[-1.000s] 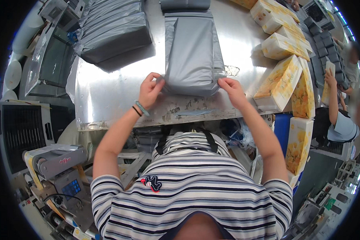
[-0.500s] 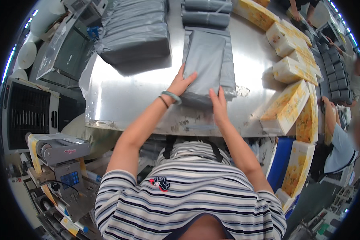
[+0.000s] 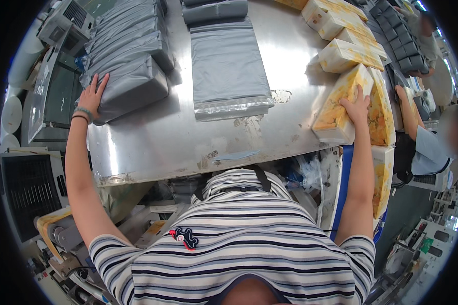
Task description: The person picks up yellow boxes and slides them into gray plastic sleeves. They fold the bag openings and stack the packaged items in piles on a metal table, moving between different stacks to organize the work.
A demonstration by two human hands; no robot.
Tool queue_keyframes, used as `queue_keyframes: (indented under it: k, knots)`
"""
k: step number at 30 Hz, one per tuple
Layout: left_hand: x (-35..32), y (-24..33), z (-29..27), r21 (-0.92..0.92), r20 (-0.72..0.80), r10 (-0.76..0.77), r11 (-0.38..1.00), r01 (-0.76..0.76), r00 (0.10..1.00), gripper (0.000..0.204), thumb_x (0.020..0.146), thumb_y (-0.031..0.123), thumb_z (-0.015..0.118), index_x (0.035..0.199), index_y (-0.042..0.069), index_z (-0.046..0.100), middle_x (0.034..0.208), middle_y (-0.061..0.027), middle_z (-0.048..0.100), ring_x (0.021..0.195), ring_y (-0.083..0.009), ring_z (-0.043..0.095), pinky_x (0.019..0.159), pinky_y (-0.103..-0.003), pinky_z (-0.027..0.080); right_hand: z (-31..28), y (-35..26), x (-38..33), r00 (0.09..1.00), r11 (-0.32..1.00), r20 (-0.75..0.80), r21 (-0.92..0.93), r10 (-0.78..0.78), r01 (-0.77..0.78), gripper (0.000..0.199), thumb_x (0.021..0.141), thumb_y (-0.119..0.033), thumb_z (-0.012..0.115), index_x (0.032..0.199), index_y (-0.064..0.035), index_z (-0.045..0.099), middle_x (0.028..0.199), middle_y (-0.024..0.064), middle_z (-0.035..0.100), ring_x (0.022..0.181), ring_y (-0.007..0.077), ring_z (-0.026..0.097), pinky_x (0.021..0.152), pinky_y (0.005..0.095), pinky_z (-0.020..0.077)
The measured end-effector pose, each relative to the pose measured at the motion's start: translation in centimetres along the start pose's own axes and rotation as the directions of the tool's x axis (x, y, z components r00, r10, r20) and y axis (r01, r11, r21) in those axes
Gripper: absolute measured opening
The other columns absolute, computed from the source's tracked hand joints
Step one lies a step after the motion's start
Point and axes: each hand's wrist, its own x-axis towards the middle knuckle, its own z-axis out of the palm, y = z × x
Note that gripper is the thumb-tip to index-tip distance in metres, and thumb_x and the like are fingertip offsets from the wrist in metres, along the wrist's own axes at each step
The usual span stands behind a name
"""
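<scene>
At the left of the metal table, a row of stuffed grey plastic mailing bags [image 3: 130,86] lies side by side. My left hand [image 3: 90,97] rests on the nearest one, fingers stretched out over its left end. A stack of flat, unfilled grey mailing bags [image 3: 231,66] lies in the middle, with clear strips along the near edge. Over on the right, my right hand [image 3: 356,105] lies with spread fingers on a white and yellow flower-printed pack [image 3: 336,119]. I cannot see that either hand has lifted anything.
More flower-printed packs [image 3: 348,53] line the table's right side. Rolled grey bags [image 3: 216,11] lie behind the flat stack. A machine [image 3: 61,231] stands at the lower left. At the right, a co-worker in a light blue sleeve [image 3: 430,152] works near dark parcels [image 3: 399,38].
My hands have left the middle, where they held a filled grey bag. That spot now shows flat bags. The left hand is on the left row, the right on a flower-printed pack. My view has shifted.
</scene>
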Motion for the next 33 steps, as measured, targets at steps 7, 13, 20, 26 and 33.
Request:
queue_keyframes:
  k: [7, 13, 20, 26, 33]
  knots:
    - [-1.3, 24.6, 1.4, -0.851, -0.522, -0.033, 0.075, -0.519, 0.852, 0.070, 0.091, 0.027, 0.058, 0.146, 0.005, 0.021, 0.132, -0.0143, 0.046, 0.122, -0.0236, 0.044, 0.103, -0.036, 0.033, 7.2, -10.7, -11.9, 0.832, 0.154, 0.315, 0.949, -0.457, -0.275, 0.073, 0.082, -0.018, 0.060, 0.144, -0.0065, 0.024, 0.128, 0.0165, 0.047, 0.109, 0.0261, 0.056, 0.085, 0.0347, 0.0531]
    - [-7.6, 29.7, 5.9, -0.860, 0.056, -0.017, -0.508, 0.040, 0.998, 0.055, 0.092, 0.019, 0.051, 0.139, 0.002, 0.029, 0.128, -0.0183, 0.046, 0.119, -0.0251, 0.045, 0.102, -0.039, 0.034, 13.2, -10.2, -16.5, 0.565, 0.547, 0.740, 0.662, -0.365, -0.513, 0.037, 0.092, -0.025, 0.055, 0.118, 0.0006, 0.057, 0.127, 0.0128, 0.050, 0.109, 0.0175, 0.054, 0.086, 0.0326, 0.0468]
    - [5.5, 23.2, 1.4, -0.569, -0.564, 0.484, 0.360, -0.739, 0.670, 0.031, 0.074, 0.004, 0.057, 0.104, 0.003, 0.052, 0.106, -0.0152, 0.054, 0.103, -0.0329, 0.052, 0.087, -0.038, 0.045, 16.9, -16.7, -5.5, 0.460, 0.459, 0.009, 0.081, -0.888, 0.885, 0.019, 0.078, -0.013, 0.055, 0.090, -0.0039, 0.066, 0.078, 0.0145, 0.065, 0.079, 0.0355, 0.063, 0.075, 0.0423, 0.0510]
    - [4.9, 27.2, -0.4, -0.596, -0.465, 0.079, 0.709, -0.377, 0.882, 0.014, 0.078, 0.008, 0.056, 0.091, 0.004, 0.052, 0.093, -0.0133, 0.055, 0.086, -0.0328, 0.057, 0.071, -0.041, 0.048, 15.2, -18.5, -2.8, 0.795, 0.704, 0.231, 0.638, -0.561, 0.312, 0.016, 0.082, -0.007, 0.056, 0.093, 0.0011, 0.064, 0.085, 0.0182, 0.063, 0.084, 0.0360, 0.062, 0.073, 0.0400, 0.0504]
    - [-1.0, 30.2, 4.2, -0.911, -0.385, -0.350, 0.295, -0.289, 0.854, 0.022, 0.078, 0.001, 0.055, 0.098, -0.001, 0.049, 0.101, -0.0223, 0.054, 0.085, -0.0410, 0.057, 0.072, -0.044, 0.047, 16.8, -15.0, -10.2, 0.803, 0.634, -0.022, 0.600, -0.596, 0.488, 0.019, 0.082, -0.008, 0.056, 0.098, 0.0009, 0.060, 0.102, 0.0228, 0.061, 0.096, 0.0390, 0.058, 0.076, 0.0406, 0.0480]
